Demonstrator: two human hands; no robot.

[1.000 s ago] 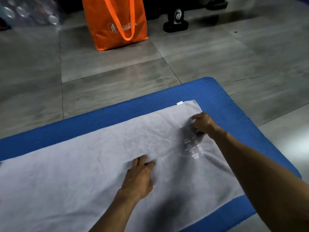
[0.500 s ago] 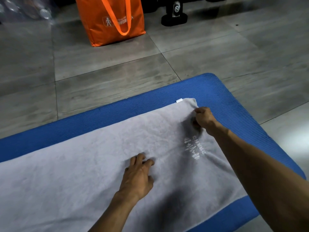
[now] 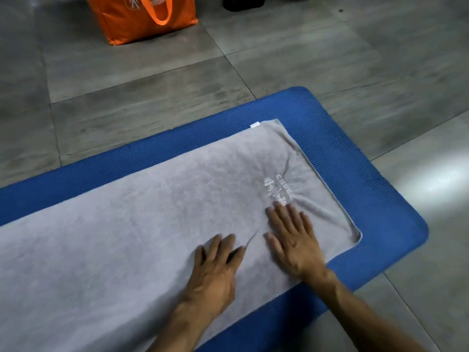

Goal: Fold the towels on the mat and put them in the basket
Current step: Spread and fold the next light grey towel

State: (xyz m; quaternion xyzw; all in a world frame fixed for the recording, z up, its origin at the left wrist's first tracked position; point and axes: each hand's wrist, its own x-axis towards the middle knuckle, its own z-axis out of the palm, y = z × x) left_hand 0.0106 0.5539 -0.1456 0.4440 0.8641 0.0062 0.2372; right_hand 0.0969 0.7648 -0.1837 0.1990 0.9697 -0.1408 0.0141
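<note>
A grey towel (image 3: 142, 224) lies spread out flat along the blue mat (image 3: 368, 174), with white lettering near its right end and a small white tag at its far right corner. My left hand (image 3: 215, 270) presses flat on the towel near its front edge, fingers spread. My right hand (image 3: 294, 240) lies flat beside it, fingers straight, just below the lettering. A few creases run from the lettering toward the towel's right edge. No basket is in view.
An orange tote bag (image 3: 142, 19) stands on the grey tiled floor (image 3: 355, 59) behind the mat. A dark object (image 3: 242, 2) sits at the top edge, right of the bag. The mat's rounded right end lies on the tiles.
My right hand left the far right corner and came back toward me, now flat beside my left hand. The left hand stayed put. The view tilted down.
</note>
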